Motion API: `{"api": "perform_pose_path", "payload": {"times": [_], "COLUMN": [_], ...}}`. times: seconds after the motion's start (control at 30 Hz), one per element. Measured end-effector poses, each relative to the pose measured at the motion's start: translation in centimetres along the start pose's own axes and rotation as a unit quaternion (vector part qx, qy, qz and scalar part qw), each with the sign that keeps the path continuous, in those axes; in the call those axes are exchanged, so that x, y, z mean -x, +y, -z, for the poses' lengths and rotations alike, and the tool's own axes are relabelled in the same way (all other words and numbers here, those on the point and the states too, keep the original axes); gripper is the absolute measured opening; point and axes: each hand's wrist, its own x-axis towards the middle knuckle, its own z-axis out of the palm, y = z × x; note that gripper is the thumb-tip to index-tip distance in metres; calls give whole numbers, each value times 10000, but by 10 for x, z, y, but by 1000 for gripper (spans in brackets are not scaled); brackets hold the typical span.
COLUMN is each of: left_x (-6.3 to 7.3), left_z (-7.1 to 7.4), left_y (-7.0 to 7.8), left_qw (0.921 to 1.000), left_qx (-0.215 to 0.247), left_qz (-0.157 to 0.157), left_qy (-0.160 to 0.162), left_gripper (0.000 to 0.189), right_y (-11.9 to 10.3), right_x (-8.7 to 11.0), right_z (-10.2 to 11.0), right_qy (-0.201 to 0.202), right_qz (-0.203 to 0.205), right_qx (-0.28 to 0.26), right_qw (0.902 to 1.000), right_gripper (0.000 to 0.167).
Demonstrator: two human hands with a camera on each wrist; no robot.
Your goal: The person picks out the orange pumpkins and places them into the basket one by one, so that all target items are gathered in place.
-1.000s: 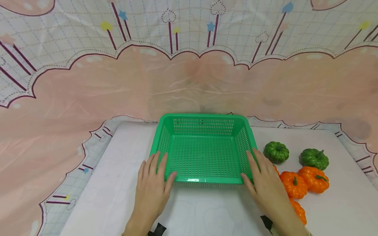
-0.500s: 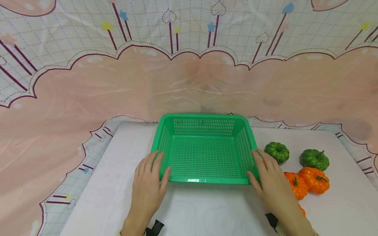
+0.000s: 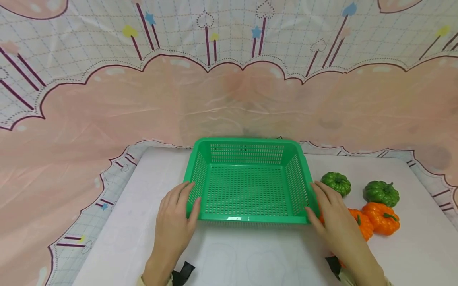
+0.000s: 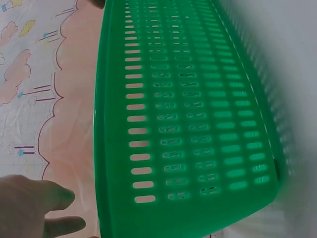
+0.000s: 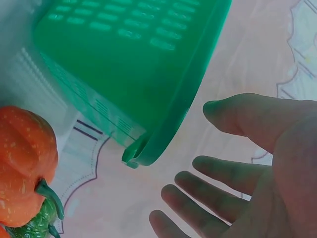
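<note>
A green plastic basket (image 3: 247,219) with slotted walls stands on the white table. By its left front corner is my left hand (image 3: 174,216), thumb apart from the relaxed fingers. My right hand (image 3: 334,222) is at the right front corner, its fingers spread loosely. In the left wrist view, the left hand (image 4: 27,208) shows beyond the basket rim (image 4: 100,129). The right wrist view has a gap between the right hand (image 5: 242,183) and the basket's corner (image 5: 163,124). Neither hand grips anything.
Right of the basket lie green pumpkins (image 3: 381,193) and orange pumpkins (image 3: 381,219), partly behind my right hand. An orange pumpkin (image 5: 22,163) also appears in the right wrist view. A patterned cloth (image 3: 229,103) hangs behind the white table (image 3: 257,254).
Both hands have drawn outward, the left one leftward and the right one rightward, off the basket's front corners. The basket and the visible pumpkins have stayed in place.
</note>
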Motion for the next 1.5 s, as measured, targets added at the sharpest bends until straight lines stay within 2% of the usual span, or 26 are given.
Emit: {"api": "perform_pose_path", "payload": {"times": [0.33,0.73,1.5], "left_x": [-5,-8,-15], "left_z": [1,3,-4], "left_y": [-6,-10,-25], "left_qw": [9995,9971,9943], "left_qx": [108,358,442], "left_qz": [271,639,929], "left_qy": [-70,-186,-265], "left_gripper": [36,36,34], "right_y": [5,13,26], "right_x": [0,2,2], "right_z": [4,4,8], "right_qy": [-308,-476,-787], "right_qz": [-370,-506,-799], "right_qx": [-177,-407,-645], "right_qw": [9987,9967,9916], "right_gripper": [64,63,59]}}
